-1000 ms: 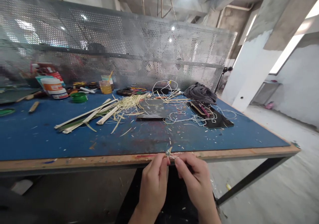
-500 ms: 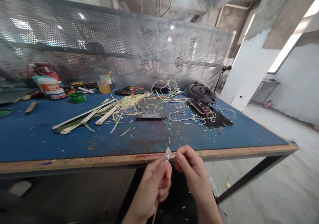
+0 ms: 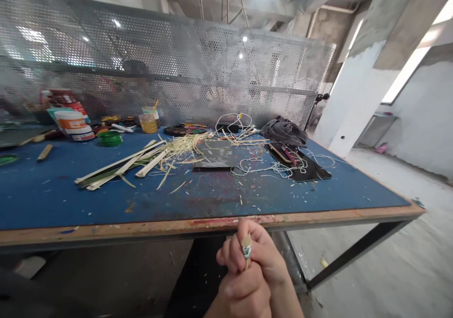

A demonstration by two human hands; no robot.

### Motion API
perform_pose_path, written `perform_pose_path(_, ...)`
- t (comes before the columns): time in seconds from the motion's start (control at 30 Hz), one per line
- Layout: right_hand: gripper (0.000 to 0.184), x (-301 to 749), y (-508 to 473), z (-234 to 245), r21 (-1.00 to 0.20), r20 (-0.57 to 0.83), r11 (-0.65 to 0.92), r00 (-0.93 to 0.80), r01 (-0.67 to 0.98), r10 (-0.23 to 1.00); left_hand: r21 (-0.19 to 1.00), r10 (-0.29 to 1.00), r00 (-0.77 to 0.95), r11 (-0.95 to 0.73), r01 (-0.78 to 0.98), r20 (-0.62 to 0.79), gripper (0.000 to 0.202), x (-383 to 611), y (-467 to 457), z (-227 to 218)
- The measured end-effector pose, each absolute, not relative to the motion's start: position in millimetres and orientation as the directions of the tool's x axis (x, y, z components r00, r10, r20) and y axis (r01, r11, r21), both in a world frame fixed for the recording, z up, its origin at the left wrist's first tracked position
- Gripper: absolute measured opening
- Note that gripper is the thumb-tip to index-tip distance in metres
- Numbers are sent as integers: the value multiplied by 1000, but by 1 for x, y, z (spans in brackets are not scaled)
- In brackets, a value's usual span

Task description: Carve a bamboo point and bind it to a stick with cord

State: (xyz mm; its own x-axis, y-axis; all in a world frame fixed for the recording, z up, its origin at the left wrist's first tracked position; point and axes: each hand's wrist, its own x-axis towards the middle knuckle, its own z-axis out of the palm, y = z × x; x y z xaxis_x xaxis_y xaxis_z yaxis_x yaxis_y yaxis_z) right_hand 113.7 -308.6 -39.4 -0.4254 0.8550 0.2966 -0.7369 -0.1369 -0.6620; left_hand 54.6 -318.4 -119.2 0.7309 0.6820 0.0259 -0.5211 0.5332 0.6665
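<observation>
In front of the table edge, both my hands are close together around a thin stick (image 3: 247, 252). Its pale pointed tip is upright, with white and green cord wrapped just below it. My left hand (image 3: 246, 292) is lowest, its fingers closed around the stick's lower part, which it hides. Above and behind it is my right hand (image 3: 264, 249), closed, with curled fingers and thumb around the wrapped part. Whether a loose cord end is inside the right hand is hidden. A pile of pale shavings and split strips (image 3: 184, 148) lies beyond on the blue table.
On the table (image 3: 106, 205) are a grey sheet (image 3: 215, 155), tangled cord (image 3: 262, 167), a black board (image 3: 314, 169) with tools, and a dark cloth (image 3: 285, 131). Left are a white tub (image 3: 76, 124), a green lid (image 3: 109, 138) and a yellow cup (image 3: 147, 123). A perforated metal screen (image 3: 198, 72) stands behind.
Both hands have dropped below the table edge and come together, the left shifting right. My right hand went from beside the stick to closing around its wrapped part.
</observation>
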Motion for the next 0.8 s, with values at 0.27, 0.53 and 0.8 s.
perform_pose_path(0.27, 22, 130, -311, -28, -663, 289, 190, -13, -724, 957, 772, 724, 688, 410, -486, 48, 43, 24, -317, -63)
perform_pose_path(0.53, 8, 127, -311, -35, -753, 421, 612, 537, -242, 731, 864, 833, -231, -484, 137, 503, 7, 22, -319, -47)
perform_pose_path(0.8, 10, 130, -316, -28, -772, 389, 578, 522, -264, 759, 959, 966, -40, -257, -117, 254, 11, 24, -322, -43)
